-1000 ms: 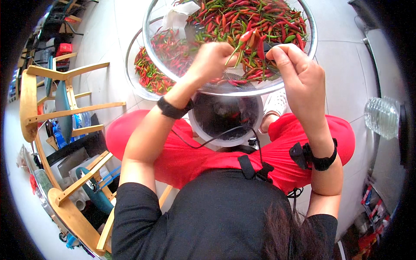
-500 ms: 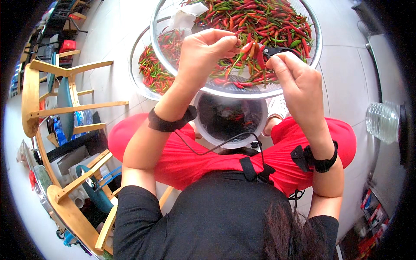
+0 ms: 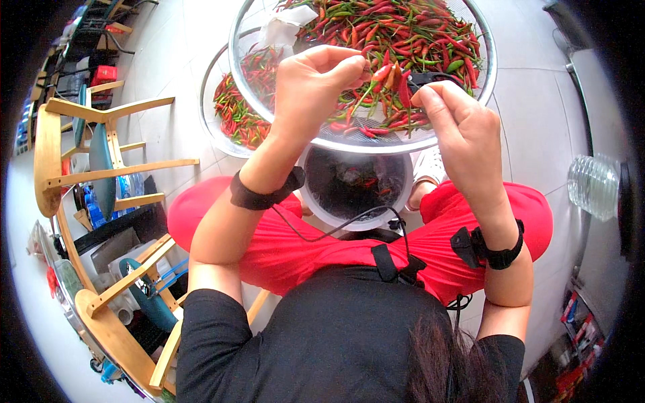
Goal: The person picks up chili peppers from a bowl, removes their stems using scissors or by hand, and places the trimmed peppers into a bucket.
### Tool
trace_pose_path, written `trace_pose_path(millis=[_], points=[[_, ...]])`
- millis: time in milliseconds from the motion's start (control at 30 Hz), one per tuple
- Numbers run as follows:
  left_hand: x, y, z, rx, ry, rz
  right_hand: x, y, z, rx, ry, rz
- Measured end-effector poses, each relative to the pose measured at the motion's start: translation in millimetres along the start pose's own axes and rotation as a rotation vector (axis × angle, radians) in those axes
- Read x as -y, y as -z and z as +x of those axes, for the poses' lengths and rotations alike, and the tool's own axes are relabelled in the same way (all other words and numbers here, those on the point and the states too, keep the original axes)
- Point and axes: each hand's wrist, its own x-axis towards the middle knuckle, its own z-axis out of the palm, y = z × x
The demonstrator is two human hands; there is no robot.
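Note:
My left hand (image 3: 316,84) is closed in a pinch over the near left part of a round mesh sieve (image 3: 492,50). Whatever lies between its fingertips is too small to make out. My right hand (image 3: 463,124), also pinched, is over the sieve's near right edge, its fingertips close beside a red chili pepper (image 3: 404,91). Between both hands is a small cluster of red and orange chili peppers (image 3: 390,79); whether the fingers hold it by a thread cannot be seen. Behind the right fingers shows a black tool (image 3: 423,78), partly hidden. Loose red and green chili peppers (image 3: 403,33) fill the sieve.
Below the sieve stands a white bucket (image 3: 322,213) with dark contents, between my legs. A second round sieve of chili peppers (image 3: 235,111) sits lower left. White plastic (image 3: 285,27) lies on the upper sieve. Wooden chairs (image 3: 121,171) are at left, a clear water bottle (image 3: 591,187) at right.
Both hands keep almost the same pinched pose, the left one a hair farther left. The sieve and peppers sit slightly farther left in the picture.

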Motion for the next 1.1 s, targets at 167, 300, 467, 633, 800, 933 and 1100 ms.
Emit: trace_pose_path(millis=[167,300,467,633,800,933,1100], points=[[-0.2,0.2,-0.9,0.012,-0.052,0.084,-0.1,1.5,-0.2,0.025,-0.021,-0.02],[-1.5,0.2,-3.4,-0.018,-0.191,0.353,2.1,4.7,-1.0,0.07,-0.067,-0.043],[-3.2,2.2,-5.0,-0.01,-0.531,0.622,-1.9,-1.8,-2.4,0.009,-0.027,-0.007],[-0.8,10.2,-0.9,0.049,-0.578,0.649,-3.8,-0.4,-1.6,0.057,-0.01,-0.078],[-49.2,51.6,1.6,0.144,0.041,0.262,-9.2,-2.9,0.5,-0.155,0.232,-0.366],[-45.1,45.6,-5.7,0.731,0.75,-0.328,-2.0,-6.7,-0.2,-0.172,0.404,-0.424],[-25.8,36.7,-10.6,0.739,0.814,-0.781,-2.1,-14.8,-2.2,-0.184,0.595,-0.316]])
